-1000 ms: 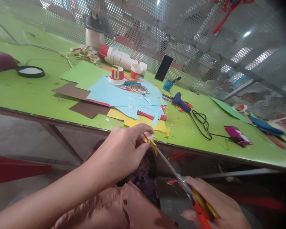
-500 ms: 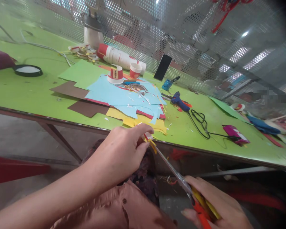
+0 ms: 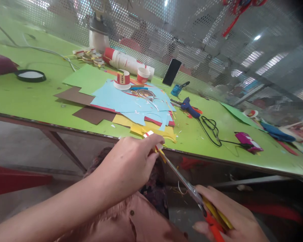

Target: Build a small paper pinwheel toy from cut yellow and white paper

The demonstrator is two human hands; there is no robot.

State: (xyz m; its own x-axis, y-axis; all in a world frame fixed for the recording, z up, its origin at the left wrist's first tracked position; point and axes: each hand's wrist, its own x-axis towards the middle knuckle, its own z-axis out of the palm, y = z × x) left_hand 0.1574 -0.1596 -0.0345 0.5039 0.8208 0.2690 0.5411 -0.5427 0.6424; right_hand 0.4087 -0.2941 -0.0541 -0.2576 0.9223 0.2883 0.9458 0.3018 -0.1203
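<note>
Just off the table's front edge, my left hand (image 3: 138, 161) pinches a small red and white paper piece (image 3: 159, 147) with yellow bits at its lower side; my fingers hide much of it. My right hand (image 3: 229, 215) is wrapped round the orange and yellow handles of a pair of scissors (image 3: 184, 181). The scissor blades point up and left, with their tips at the yellow bits beside my left fingertips. Behind my left hand, yellow paper (image 3: 154, 131) lies at the table edge, under blue paper sheets (image 3: 111, 95).
On the green table (image 3: 53, 111) stand a cut paper cup (image 3: 122, 80), another cup (image 3: 143, 74) and a lying stack of cups (image 3: 126, 61). A blue glue gun (image 3: 190, 107) trails a black cord towards a purple box (image 3: 248, 142). A phone (image 3: 172, 72) leans against the mesh screen.
The scissor blades look slightly more closed at the yellow bits. The paper piece in my left hand has turned a little, showing more white above my fingers.
</note>
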